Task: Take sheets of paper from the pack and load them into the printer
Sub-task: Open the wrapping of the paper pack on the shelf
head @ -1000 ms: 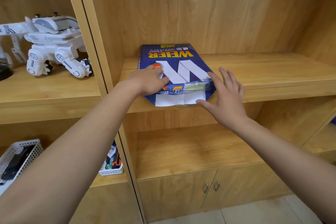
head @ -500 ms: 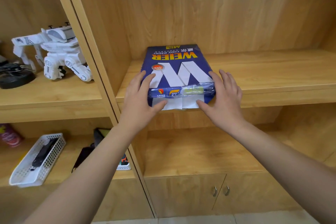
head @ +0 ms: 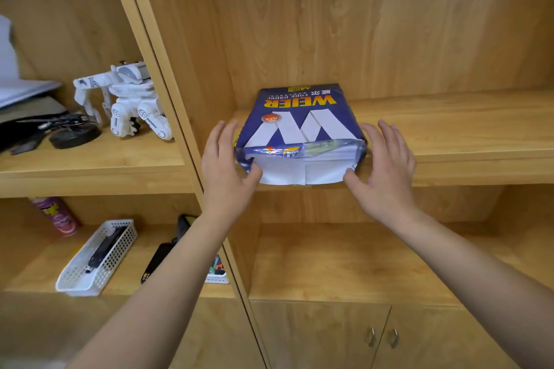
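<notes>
A blue pack of copy paper (head: 299,117) lies flat on a wooden shelf (head: 449,129), its near end torn open, showing the edges of white sheets. A white flap hangs over the shelf's front edge. My left hand (head: 227,168) is at the pack's left near corner, thumb under the flap, fingers spread along the side. My right hand (head: 383,165) mirrors it at the right near corner, thumb touching the flap. Both hands cup the pack's sides. No printer is in view.
A vertical wooden divider (head: 168,99) stands just left of the pack. The left bay holds a white toy robot (head: 126,102), dark items, a spray can (head: 57,216) and a white basket (head: 96,257). Below are a bare shelf and cabinet doors (head: 380,335).
My left hand slid off the pack's top to its left near corner. The right hand shifted to the right corner. The near end of the pack now looks lifted slightly.
</notes>
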Demonstrator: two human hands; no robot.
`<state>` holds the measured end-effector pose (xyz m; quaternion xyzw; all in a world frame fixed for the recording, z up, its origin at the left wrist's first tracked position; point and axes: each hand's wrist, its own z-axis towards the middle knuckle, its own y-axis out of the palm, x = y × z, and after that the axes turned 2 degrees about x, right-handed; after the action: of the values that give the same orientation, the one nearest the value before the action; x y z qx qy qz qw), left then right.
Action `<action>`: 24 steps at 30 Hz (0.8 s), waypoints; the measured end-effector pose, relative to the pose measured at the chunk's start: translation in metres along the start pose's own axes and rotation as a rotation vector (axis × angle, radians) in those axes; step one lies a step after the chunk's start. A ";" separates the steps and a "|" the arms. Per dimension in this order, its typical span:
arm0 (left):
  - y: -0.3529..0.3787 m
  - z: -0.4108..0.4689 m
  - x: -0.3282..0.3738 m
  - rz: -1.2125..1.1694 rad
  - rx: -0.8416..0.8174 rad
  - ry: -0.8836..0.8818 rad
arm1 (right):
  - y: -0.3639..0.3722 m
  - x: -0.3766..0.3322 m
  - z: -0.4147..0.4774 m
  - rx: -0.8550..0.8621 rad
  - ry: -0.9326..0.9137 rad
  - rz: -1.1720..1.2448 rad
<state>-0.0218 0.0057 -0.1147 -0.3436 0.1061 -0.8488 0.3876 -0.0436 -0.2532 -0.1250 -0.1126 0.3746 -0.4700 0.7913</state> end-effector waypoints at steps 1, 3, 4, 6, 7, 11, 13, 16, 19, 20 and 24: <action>-0.001 -0.002 0.001 -0.002 0.013 0.002 | -0.001 0.001 0.000 0.007 0.000 0.014; -0.002 -0.006 0.001 -0.021 0.035 0.000 | -0.002 0.003 -0.002 0.017 -0.004 0.045; -0.002 -0.008 0.000 -0.037 0.043 -0.008 | -0.002 0.005 -0.003 0.022 -0.008 0.058; -0.003 -0.013 -0.003 -0.061 0.057 -0.029 | -0.002 0.007 -0.005 0.028 -0.014 0.082; -0.003 -0.015 -0.004 -0.066 0.064 -0.038 | -0.002 0.008 -0.005 0.029 -0.015 0.094; -0.006 -0.024 -0.008 -0.048 0.054 -0.054 | -0.003 0.014 -0.005 0.009 -0.001 0.111; -0.009 -0.026 -0.010 -0.043 0.041 -0.058 | -0.004 0.016 -0.006 0.001 -0.003 0.105; -0.013 -0.023 -0.010 -0.026 0.034 -0.030 | -0.006 0.017 -0.005 -0.002 -0.023 0.136; -0.015 -0.022 -0.005 -0.007 0.032 0.027 | -0.011 0.018 -0.003 -0.003 -0.037 0.190; -0.015 -0.021 -0.004 0.002 0.032 0.051 | -0.013 0.017 -0.003 -0.003 -0.039 0.205; -0.015 -0.011 0.000 0.158 -0.026 0.234 | -0.015 0.013 0.002 0.029 -0.126 0.221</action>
<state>-0.0382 0.0146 -0.1163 -0.2378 0.1885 -0.8484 0.4338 -0.0485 -0.2725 -0.1215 -0.0884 0.3272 -0.3775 0.8618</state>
